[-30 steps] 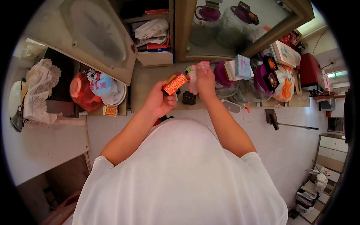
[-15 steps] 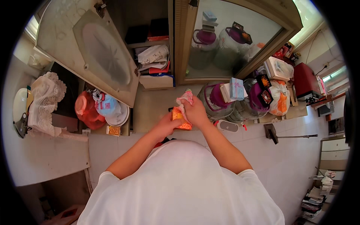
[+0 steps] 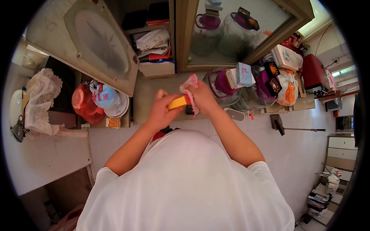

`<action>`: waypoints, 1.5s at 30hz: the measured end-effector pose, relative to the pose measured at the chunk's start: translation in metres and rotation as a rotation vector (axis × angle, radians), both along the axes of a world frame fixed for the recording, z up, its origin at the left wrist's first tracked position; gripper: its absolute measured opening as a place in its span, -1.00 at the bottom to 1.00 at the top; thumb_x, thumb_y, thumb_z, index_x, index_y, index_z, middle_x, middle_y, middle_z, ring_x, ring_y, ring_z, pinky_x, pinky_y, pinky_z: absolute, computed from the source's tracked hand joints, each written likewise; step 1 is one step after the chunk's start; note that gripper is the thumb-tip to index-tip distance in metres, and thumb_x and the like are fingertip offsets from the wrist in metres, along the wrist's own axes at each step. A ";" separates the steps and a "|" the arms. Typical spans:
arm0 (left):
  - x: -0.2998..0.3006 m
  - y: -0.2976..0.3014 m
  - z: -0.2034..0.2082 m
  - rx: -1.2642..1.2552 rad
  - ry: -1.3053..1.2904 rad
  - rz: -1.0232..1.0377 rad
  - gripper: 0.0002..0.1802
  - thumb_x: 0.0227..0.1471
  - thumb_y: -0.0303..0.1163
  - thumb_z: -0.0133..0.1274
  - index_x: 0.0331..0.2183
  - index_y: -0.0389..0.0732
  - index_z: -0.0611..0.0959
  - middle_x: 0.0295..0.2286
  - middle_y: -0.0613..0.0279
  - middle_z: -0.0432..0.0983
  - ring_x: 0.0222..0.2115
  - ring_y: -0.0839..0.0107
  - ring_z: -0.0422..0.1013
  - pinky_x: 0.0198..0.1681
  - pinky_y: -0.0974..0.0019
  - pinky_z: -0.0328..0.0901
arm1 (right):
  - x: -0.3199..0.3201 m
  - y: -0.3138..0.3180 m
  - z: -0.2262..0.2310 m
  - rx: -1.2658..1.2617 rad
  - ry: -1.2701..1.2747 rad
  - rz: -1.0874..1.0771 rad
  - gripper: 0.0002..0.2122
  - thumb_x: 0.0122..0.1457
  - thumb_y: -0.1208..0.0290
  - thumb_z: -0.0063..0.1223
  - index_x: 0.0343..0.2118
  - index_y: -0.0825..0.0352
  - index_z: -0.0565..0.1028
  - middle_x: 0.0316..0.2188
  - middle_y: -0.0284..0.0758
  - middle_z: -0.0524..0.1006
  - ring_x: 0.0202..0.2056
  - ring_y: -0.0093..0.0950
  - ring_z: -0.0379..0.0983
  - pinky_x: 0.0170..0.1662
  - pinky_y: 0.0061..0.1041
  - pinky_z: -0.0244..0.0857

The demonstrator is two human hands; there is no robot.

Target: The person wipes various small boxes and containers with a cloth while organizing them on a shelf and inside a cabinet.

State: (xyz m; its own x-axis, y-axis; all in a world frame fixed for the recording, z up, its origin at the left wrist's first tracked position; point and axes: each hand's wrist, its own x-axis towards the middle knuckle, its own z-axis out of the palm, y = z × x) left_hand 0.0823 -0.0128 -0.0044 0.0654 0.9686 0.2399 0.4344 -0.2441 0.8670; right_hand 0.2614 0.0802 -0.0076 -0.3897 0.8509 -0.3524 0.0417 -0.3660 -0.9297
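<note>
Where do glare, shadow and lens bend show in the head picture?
Head view: the window at far right glares nearly white; the recess at lower left sinks into shadow; the drawer cabinet skews near the rim; the yellow-sided box in the left hand shows clearly.

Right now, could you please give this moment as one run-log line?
left hand: holds small yellow box; right hand: holds pink cloth at box's end; right of hands: purple-lidded jars

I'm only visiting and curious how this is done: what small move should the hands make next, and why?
Probably the right hand should draw the pink-and-white cloth across the yellow-and-red box, since the cloth is at one end while the left hand grips the other.
</note>
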 end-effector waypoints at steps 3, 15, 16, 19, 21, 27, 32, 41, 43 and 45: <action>-0.005 0.002 -0.004 -0.061 -0.117 0.037 -0.59 0.01 -0.47 0.27 -0.05 -0.26 0.61 -0.26 0.23 0.36 -0.24 0.37 0.37 -0.03 0.33 0.27 | 0.013 0.003 -0.033 0.244 -0.128 -0.150 -0.76 0.25 0.31 0.09 -0.17 0.38 0.52 -0.36 -0.30 0.58 -0.30 -0.52 0.50 -0.26 -0.51 0.40; -0.010 0.000 -0.030 -0.626 -0.880 0.057 -0.71 0.25 -0.23 0.11 -0.03 -0.09 0.55 -0.22 0.42 0.50 -0.39 0.62 0.36 -0.31 0.45 0.25 | -0.019 -0.013 -0.026 0.415 -0.004 -0.171 -0.74 0.35 0.29 0.04 -0.05 0.36 0.46 -0.23 -0.37 0.56 -0.20 -0.59 0.45 -0.08 -0.57 0.34; -0.012 0.001 -0.033 -0.711 -1.128 0.112 -0.72 0.27 -0.17 0.09 -0.05 -0.06 0.53 -0.24 0.43 0.50 -0.42 0.62 0.34 -0.35 0.47 0.22 | -0.013 -0.009 -0.041 0.418 -0.003 -0.171 -0.74 0.35 0.29 0.04 -0.05 0.36 0.46 -0.23 -0.37 0.56 -0.20 -0.59 0.45 -0.08 -0.57 0.34; -0.027 0.003 -0.034 -0.712 -1.326 0.077 -0.70 0.30 -0.04 0.03 -0.12 -0.03 0.48 -0.31 0.47 0.45 -0.47 0.57 0.31 -0.39 0.46 0.19 | 0.012 -0.001 -0.077 0.241 -0.089 -0.209 -0.78 0.34 0.30 0.02 -0.13 0.38 0.49 -0.28 -0.37 0.56 -0.25 -0.56 0.47 -0.14 -0.54 0.36; -0.031 0.006 -0.026 -0.726 -1.222 0.133 -0.68 0.31 0.02 -0.02 -0.17 -0.03 0.46 -0.37 0.45 0.41 -0.52 0.56 0.28 -0.45 0.45 0.17 | 0.022 -0.013 -0.080 0.004 -0.024 -0.197 -0.80 0.32 0.32 0.04 -0.19 0.38 0.49 -0.32 -0.36 0.55 -0.34 -0.53 0.49 -0.26 -0.49 0.39; -0.045 0.020 -0.023 -0.797 -0.981 0.141 -0.57 0.32 0.13 -0.12 -0.15 -0.04 0.45 -0.58 0.44 0.26 -0.70 0.59 0.08 -0.65 0.41 0.03 | 0.011 -0.022 -0.038 -0.281 0.148 -0.020 -0.79 0.28 0.29 0.12 -0.17 0.33 0.51 -0.37 -0.36 0.53 -0.44 -0.54 0.45 -0.42 -0.48 0.36; -0.048 0.035 -0.005 -0.789 -0.792 0.107 -0.61 0.29 0.12 -0.06 -0.28 0.00 0.42 -0.61 0.44 0.22 -0.72 0.60 0.04 -0.68 0.45 -0.06 | -0.029 -0.002 -0.007 -0.259 0.250 0.156 -0.75 0.28 0.23 0.14 -0.17 0.34 0.52 -0.40 -0.38 0.53 -0.43 -0.55 0.46 -0.41 -0.52 0.36; -0.094 0.010 -0.005 -0.783 -1.066 0.346 -0.66 0.16 -0.22 0.09 -0.07 -0.12 0.45 -0.53 0.38 0.29 -0.64 0.55 0.19 -0.61 0.41 0.07 | -0.139 0.093 0.081 -0.112 0.280 0.107 -0.72 0.27 0.19 0.13 -0.29 0.37 0.50 -0.48 -0.29 0.53 -0.53 -0.41 0.52 -0.54 -0.35 0.35; -0.105 -0.002 -0.025 -0.803 -1.063 0.301 -0.66 0.10 -0.35 0.05 -0.07 -0.15 0.45 -0.50 0.35 0.32 -0.59 0.52 0.24 -0.56 0.39 0.13 | -0.171 0.128 0.110 -0.117 0.309 0.125 -0.75 0.27 0.21 0.14 -0.31 0.35 0.50 -0.49 -0.28 0.55 -0.52 -0.42 0.51 -0.51 -0.38 0.38; -0.115 -0.014 -0.040 -0.834 -1.057 0.253 -0.64 0.04 -0.47 0.00 -0.07 -0.18 0.45 -0.46 0.32 0.35 -0.54 0.49 0.29 -0.51 0.37 0.18 | -0.200 0.161 0.121 -0.130 0.335 0.134 -0.77 0.27 0.23 0.15 -0.33 0.34 0.50 -0.49 -0.27 0.57 -0.52 -0.43 0.51 -0.49 -0.40 0.40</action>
